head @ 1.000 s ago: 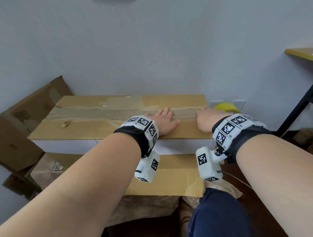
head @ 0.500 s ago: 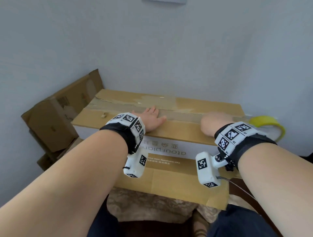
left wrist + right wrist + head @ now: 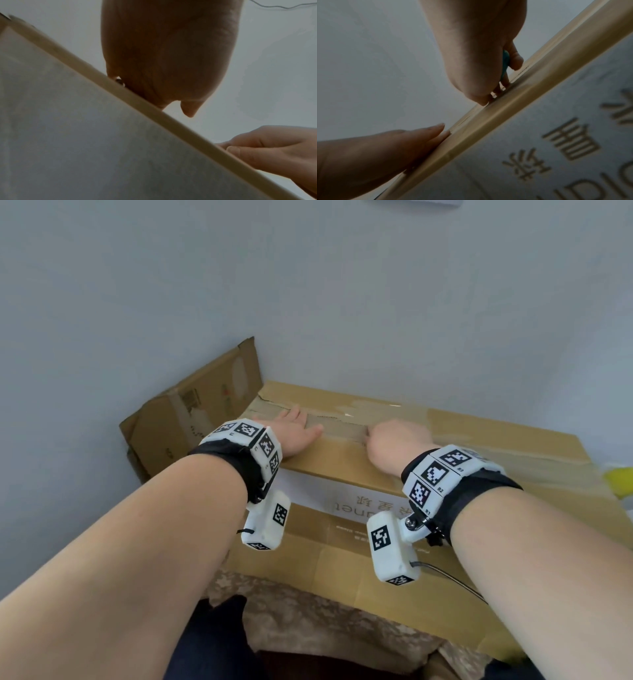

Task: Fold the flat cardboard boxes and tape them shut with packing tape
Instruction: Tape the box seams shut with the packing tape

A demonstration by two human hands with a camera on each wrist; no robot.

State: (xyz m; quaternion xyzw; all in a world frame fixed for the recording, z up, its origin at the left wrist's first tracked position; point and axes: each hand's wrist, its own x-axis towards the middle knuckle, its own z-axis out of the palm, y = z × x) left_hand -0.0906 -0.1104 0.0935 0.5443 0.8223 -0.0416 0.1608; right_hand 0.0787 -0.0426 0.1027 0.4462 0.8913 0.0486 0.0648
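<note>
A closed cardboard box (image 3: 479, 453) with a white printed side lies in front of me, and a strip of tape (image 3: 342, 422) runs along its top seam. My left hand (image 3: 298, 429) lies flat on the top near the left end, fingers straight. My right hand (image 3: 390, 440) rests on the seam near the middle with its fingers curled. In the right wrist view those fingers hold a small teal object (image 3: 505, 63) against the box top (image 3: 513, 94). The left wrist view shows the left palm (image 3: 168, 60) on the box edge (image 3: 154, 112).
Another brown box (image 3: 191, 419) leans against the wall at the left. Flat cardboard (image 3: 342, 570) lies under the box on a patterned cloth (image 3: 308, 611). A yellow tape roll (image 3: 621, 477) shows at the right edge. The wall stands close behind.
Both hands have slid left along the top seam: the left from the middle to near the left end, the right from the right end to the middle. The head view has swung.
</note>
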